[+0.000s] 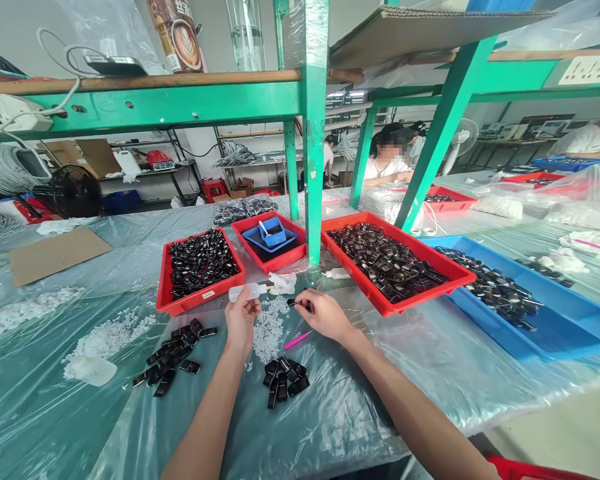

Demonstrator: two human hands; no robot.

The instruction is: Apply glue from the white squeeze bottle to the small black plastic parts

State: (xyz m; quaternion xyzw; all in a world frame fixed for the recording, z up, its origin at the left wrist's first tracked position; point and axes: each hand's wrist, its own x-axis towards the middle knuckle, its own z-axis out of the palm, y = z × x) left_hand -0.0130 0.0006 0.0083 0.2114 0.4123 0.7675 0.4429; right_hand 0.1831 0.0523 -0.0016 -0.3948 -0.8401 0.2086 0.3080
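Note:
My left hand (243, 317) is closed around a translucent squeeze bottle (237, 292), whose thin tip points right toward a crumpled white tissue (283, 283). Between the fingers of my right hand (323, 312) is a small black plastic piece (292, 302). Below and between the hands lies a heap of small white plastic bits (270, 330). A pink-handled tool (296, 340) rests beside that heap. Closer to me is a small pile of black pieces (285, 380), and a larger pile of black pieces (173, 353) lies to the left of my left forearm.
Red trays of black pieces stand at the left (200, 307) and right (395, 308); between them another red tray (267, 267) holds blue containers. A blue tray (575, 320) sits far right. A green post (313, 167) rises ahead, carrying a shelf. Other people sit across the room.

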